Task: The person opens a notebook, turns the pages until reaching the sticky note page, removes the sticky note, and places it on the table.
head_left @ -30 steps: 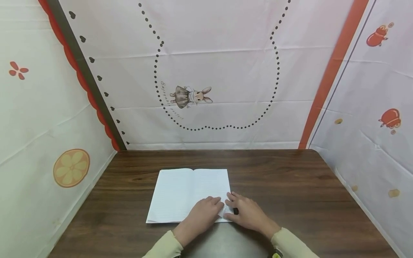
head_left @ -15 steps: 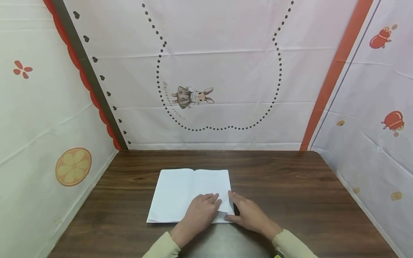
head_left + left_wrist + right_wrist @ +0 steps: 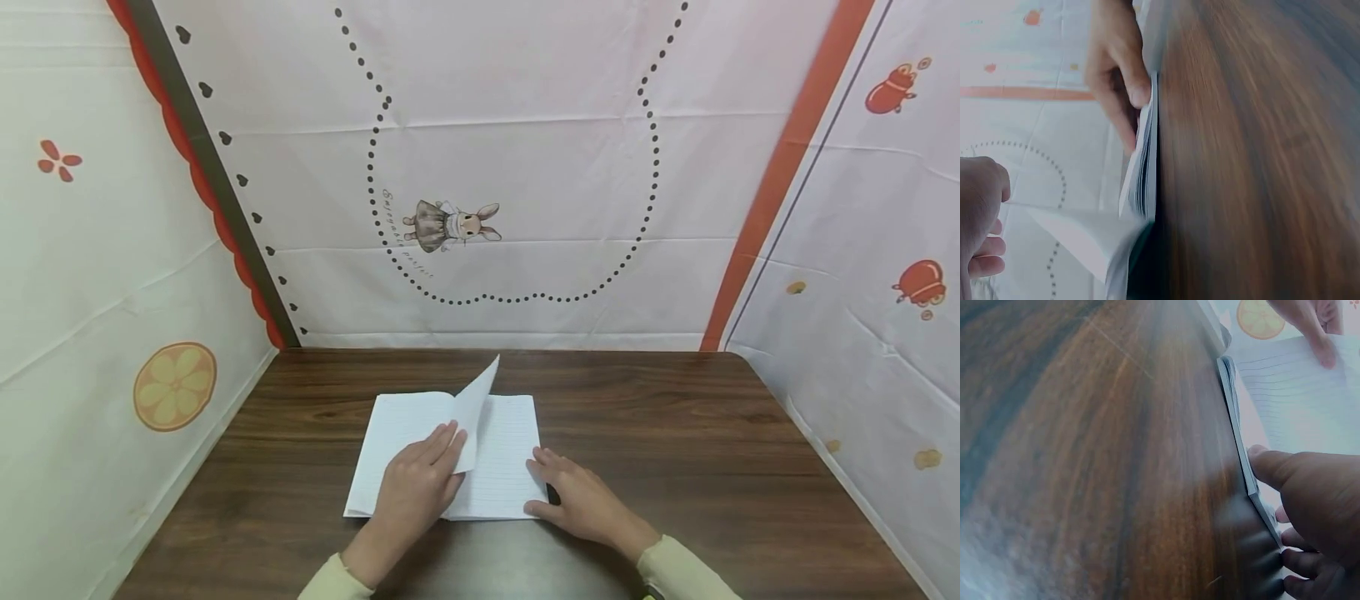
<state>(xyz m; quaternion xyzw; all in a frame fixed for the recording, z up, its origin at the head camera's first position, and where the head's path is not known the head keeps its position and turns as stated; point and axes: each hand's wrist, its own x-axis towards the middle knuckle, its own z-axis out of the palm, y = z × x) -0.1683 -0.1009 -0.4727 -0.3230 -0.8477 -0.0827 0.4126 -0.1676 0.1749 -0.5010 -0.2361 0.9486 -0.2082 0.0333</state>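
Note:
An open notebook (image 3: 405,442) with lined white pages lies on the dark wooden table. My left hand (image 3: 420,475) is over its middle and pinches a page (image 3: 472,412), which stands raised and curved near the spine. In the left wrist view, my left hand (image 3: 982,219) has its fingers curled at the edge of that page (image 3: 1079,234). My right hand (image 3: 577,500) rests at the lower right corner of the notebook, thumb and fingertips on the edge of the right page. In the right wrist view, the right thumb (image 3: 1272,465) touches the notebook's lower edge.
The wooden table (image 3: 675,433) stretches around the notebook on every side. Printed cloth hangs behind it as a back wall (image 3: 555,192) and along the left side (image 3: 75,267) and right side (image 3: 855,350).
My left hand has moved left and slightly up, lifting a page from the right side toward the spine. My right hand has stayed at the right edge.

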